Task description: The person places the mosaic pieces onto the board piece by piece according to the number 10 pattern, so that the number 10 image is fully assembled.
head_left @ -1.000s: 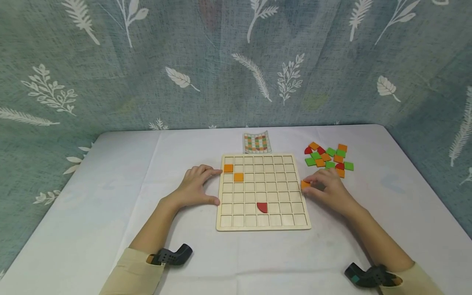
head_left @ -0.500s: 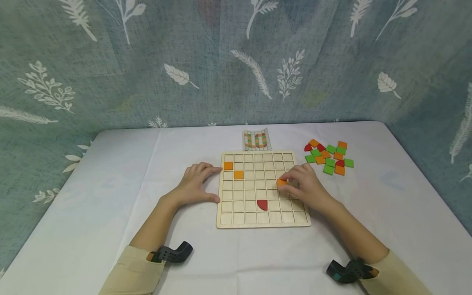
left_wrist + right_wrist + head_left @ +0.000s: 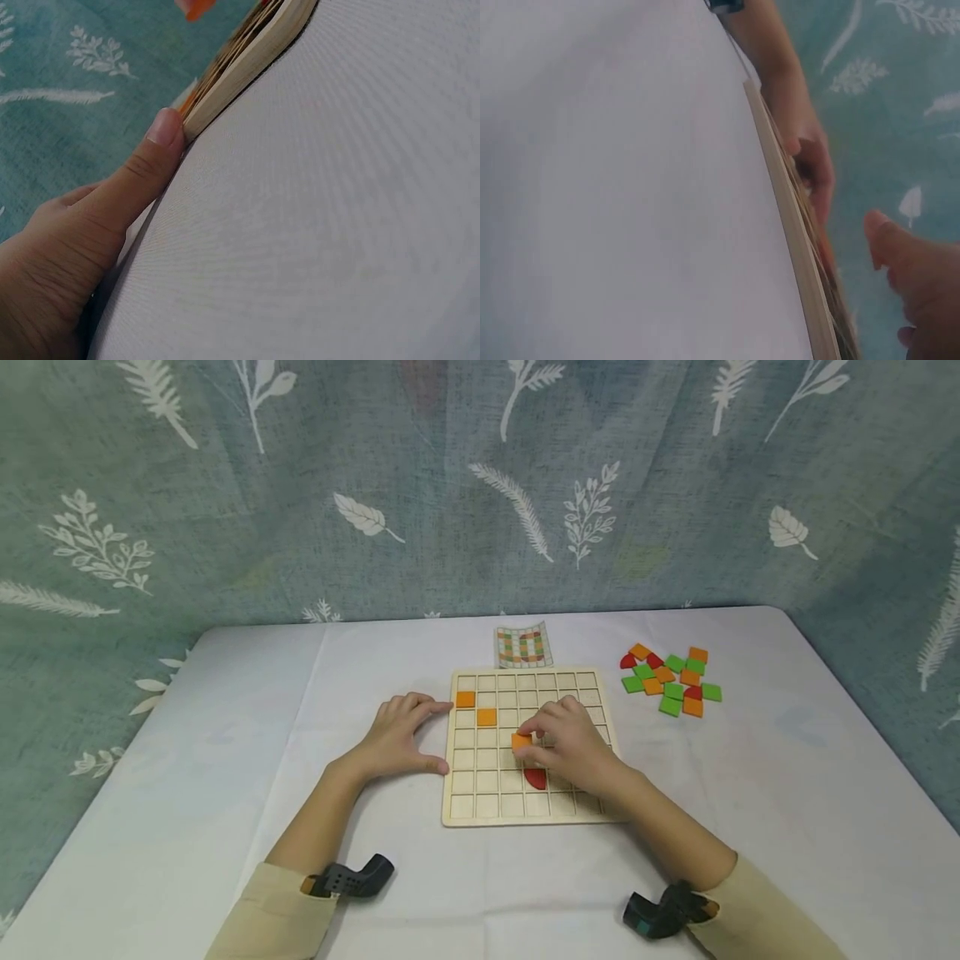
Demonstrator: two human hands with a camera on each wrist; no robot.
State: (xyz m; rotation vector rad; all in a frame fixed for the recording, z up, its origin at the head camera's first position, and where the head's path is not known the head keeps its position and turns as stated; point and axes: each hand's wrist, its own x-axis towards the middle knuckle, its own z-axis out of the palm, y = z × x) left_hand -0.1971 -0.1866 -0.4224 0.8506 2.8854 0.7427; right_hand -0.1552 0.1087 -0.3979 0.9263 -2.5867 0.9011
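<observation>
A wooden grid board [image 3: 462,807] lies on the table in the head view. Two orange square tiles, one in the left column [image 3: 465,699] and another [image 3: 487,717] diagonally below it, sit in its cells, as does a red quarter-circle tile [image 3: 536,778] lower down. My left hand [image 3: 397,739] touches the board's left edge, forefinger and thumb spread apart. In the left wrist view the thumb [image 3: 154,146] is against the board's side. Over the middle of the board, my right hand [image 3: 573,747] pinches an orange square tile [image 3: 521,742] between thumb and fingers.
Right of the board lies a loose pile of green, orange and red tiles, with a green tile [image 3: 674,691] among them. A small card [image 3: 523,646] printed with a coloured grid stands behind the board. A leaf-patterned cloth [image 3: 450,527] hangs behind the table.
From beside the board's right edge, my right hand has moved left over the grid with the orange square tile. My left hand has stayed at the left edge.
</observation>
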